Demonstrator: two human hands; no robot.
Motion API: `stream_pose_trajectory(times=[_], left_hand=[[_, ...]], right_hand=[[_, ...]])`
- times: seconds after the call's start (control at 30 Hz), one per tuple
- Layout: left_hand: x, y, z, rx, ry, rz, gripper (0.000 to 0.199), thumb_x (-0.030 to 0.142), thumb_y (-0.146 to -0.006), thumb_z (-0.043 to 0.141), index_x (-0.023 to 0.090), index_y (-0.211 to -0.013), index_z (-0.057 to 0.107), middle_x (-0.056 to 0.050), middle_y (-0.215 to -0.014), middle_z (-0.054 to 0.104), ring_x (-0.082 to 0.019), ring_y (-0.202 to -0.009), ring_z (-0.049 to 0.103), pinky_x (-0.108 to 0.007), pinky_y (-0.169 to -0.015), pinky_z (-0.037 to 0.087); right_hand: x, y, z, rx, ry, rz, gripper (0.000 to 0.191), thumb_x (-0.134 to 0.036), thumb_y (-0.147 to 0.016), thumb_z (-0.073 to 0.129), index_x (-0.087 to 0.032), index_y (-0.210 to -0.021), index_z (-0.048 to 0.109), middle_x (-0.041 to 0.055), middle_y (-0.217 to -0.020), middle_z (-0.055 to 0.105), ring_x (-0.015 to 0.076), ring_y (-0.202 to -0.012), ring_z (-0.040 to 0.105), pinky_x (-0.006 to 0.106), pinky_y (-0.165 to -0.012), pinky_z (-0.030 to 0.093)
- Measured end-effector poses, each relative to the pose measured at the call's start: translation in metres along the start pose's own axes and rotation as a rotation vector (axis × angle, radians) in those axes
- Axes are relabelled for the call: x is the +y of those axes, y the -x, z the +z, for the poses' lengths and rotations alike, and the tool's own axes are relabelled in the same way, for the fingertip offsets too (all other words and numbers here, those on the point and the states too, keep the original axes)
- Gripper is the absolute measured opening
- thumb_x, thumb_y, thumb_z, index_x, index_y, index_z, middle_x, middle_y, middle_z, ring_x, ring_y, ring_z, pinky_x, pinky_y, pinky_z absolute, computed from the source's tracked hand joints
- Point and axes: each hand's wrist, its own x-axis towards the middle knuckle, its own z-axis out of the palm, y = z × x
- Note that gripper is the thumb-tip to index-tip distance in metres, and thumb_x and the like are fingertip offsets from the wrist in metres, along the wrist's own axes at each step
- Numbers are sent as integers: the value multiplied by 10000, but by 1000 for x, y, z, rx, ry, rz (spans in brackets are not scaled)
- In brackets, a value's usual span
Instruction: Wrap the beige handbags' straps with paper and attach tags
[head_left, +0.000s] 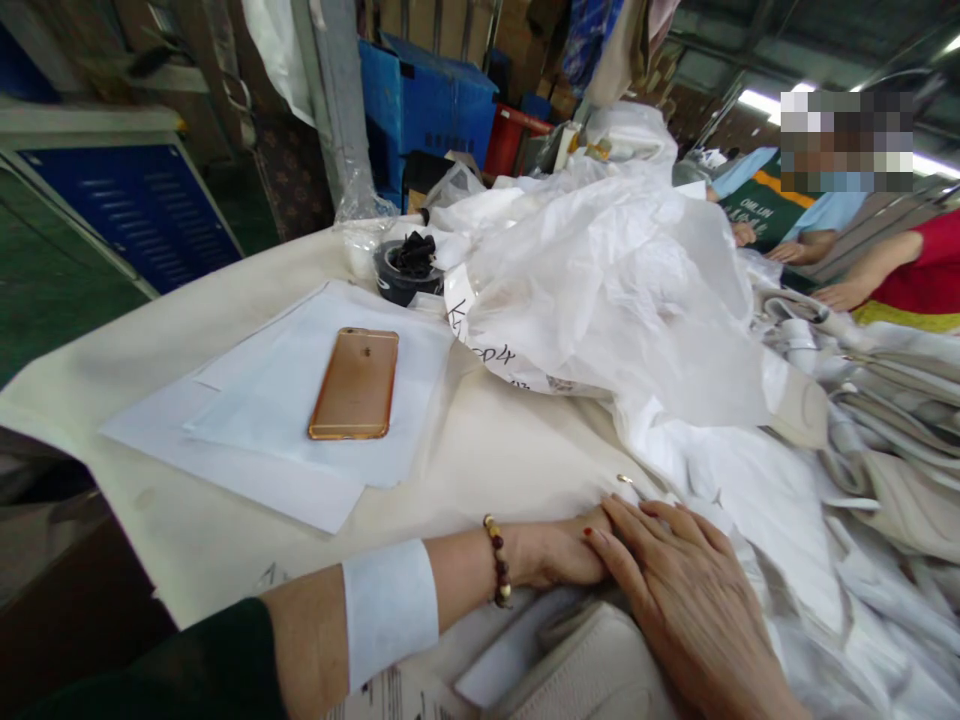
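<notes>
My left hand (570,550) reaches in from the left, a beaded bracelet (497,560) at its wrist and a white band (391,610) round the forearm. Its fingers are hidden beneath my right hand (686,585), which lies over it with fingers stretched out. Under and in front of both hands is a cream, stitched, leather-like piece (592,665), partly cut off by the lower edge. A small gold-coloured metal piece (624,480) shows just beyond my right fingertips. What my left fingers touch cannot be seen.
A gold phone (355,385) rests on white sheets (255,425) at the left. Behind stand a black tape roll (409,275) and a heap of white plastic wrapping (600,270). Cream pieces (900,400) pile up at right. Two people (787,210) work across the table.
</notes>
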Motion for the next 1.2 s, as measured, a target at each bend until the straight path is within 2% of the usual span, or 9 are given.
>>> stream_pose_trajectory(times=[0.2, 0.37, 0.5, 0.67, 0.73, 0.9, 1.03, 1.1, 1.2], left_hand=[[14, 70, -29, 4, -280, 19, 252, 93, -855, 457, 150, -1070, 575, -74, -1056, 625, -196, -1005, 556, -353, -958, 415], [23, 142, -46, -204, -1099, 292, 414, 64, -833, 482, 98, -1245, 452, -169, -1305, 487, -228, -1189, 475, -281, -950, 422], [23, 147, -42, -250, -1370, 459, 138, 191, -915, 451, 149, -931, 581, -62, -981, 599, -146, -798, 554, -262, -695, 446], [18, 122, -38, -314, -1254, 436, 75, 150, -803, 607, 144, -741, 566, -42, -811, 583, -134, -688, 492, -258, -647, 405], [13, 115, -33, -264, -1140, 385, 114, 63, -751, 595, 142, -684, 546, -33, -736, 570, -129, -667, 475, -241, -618, 387], [12, 95, -15, 126, -668, -152, 188, 78, -648, 562, 172, -537, 443, 54, -549, 419, -92, -535, 382, -242, -526, 285], [26, 77, -11, 163, -527, -520, 177, 77, -560, 519, 182, -464, 414, 70, -446, 353, -92, -471, 352, -251, -468, 231], [35, 78, -12, 134, -574, -464, 176, 78, -572, 506, 177, -469, 404, 62, -482, 378, -93, -502, 361, -246, -485, 245], [38, 92, -14, 69, -675, -300, 243, 203, -761, 437, 181, -520, 408, 27, -597, 469, -110, -583, 422, -241, -556, 320]], right_hand=[[-5, -2, -4, -36, -28, 70, 581, -358, -993, 136, -274, -892, 702, -12, -1015, 705, 258, -971, 560, 420, -857, 377], [-6, 0, -4, -25, -58, 116, 576, -375, -994, 160, -261, -871, 711, -10, -1025, 704, 253, -1004, 557, 418, -901, 370], [-5, 1, -1, -14, -61, 113, 559, -380, -994, 181, -246, -882, 712, 12, -1048, 698, 256, -1024, 557, 429, -920, 364], [-5, 0, -1, 18, -59, 65, 505, -337, -993, 228, -237, -875, 708, 26, -1018, 703, 260, -986, 557, 432, -885, 353], [-7, -1, -2, 23, -81, 65, 495, -323, -994, 232, -239, -861, 702, 24, -1004, 703, 251, -963, 556, 422, -873, 344], [-10, -4, -2, -17, -164, 115, 387, -297, -979, 323, -240, -853, 684, 17, -940, 698, 228, -904, 547, 411, -876, 307], [-10, -9, 2, -96, -191, 174, 249, -259, -941, 458, -239, -832, 681, 1, -903, 689, 225, -893, 542, 405, -873, 291], [-9, -11, 1, -107, -204, 226, 198, -253, -925, 502, -228, -837, 678, -2, -906, 688, 219, -895, 545, 403, -892, 288], [-11, -11, -2, -94, -242, 287, 171, -260, -917, 525, -212, -841, 671, -1, -890, 685, 206, -909, 548, 396, -937, 286]])
